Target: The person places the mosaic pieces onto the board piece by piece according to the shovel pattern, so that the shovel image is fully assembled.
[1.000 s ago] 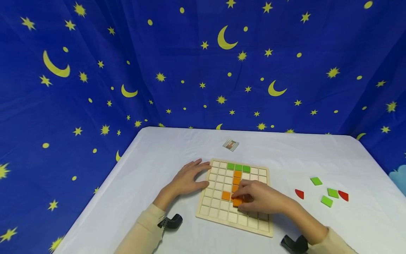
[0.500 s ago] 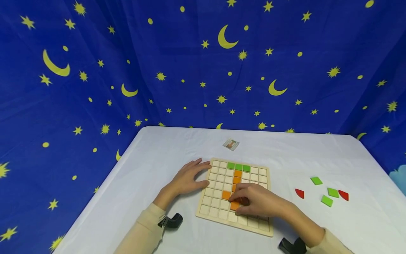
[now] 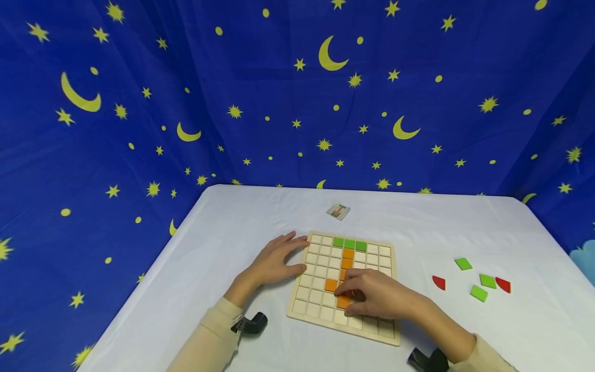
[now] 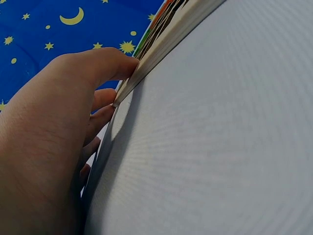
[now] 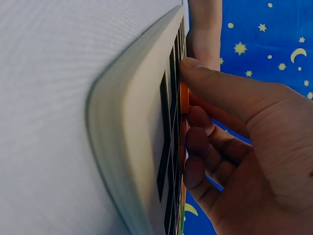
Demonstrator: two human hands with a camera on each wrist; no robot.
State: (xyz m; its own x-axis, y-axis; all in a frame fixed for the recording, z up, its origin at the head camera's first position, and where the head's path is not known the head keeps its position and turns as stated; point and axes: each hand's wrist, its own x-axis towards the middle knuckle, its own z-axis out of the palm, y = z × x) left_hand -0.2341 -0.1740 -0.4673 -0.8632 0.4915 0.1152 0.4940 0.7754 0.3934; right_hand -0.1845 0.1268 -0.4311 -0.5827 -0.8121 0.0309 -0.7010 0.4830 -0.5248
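Head view gives me the left hand (image 3: 275, 262), fingers spread, touching the grid board (image 3: 313, 311) at ten o'clock; toward six from board centre, an orange tile (image 3: 343, 301) sits pinched by the right hand (image 3: 378, 293).

Six green tiles (image 3: 479, 293), two red pieces (image 3: 503, 284)

This is a screened-off tabletop nook, more a staged booth than an open room; what building holds it cannot be told. A blue drape (image 3: 279, 88), printed with yellow moons, stars and dots, hangs behind the table and along both sides, its folds showing it is fabric. White cloth (image 3: 418, 222) covers the tabletop. A gridded board (image 3: 319, 271) and loose green tiles (image 3: 479, 293) add a playroom look, while black wrist devices (image 3: 251, 324) suggest a recording setup.
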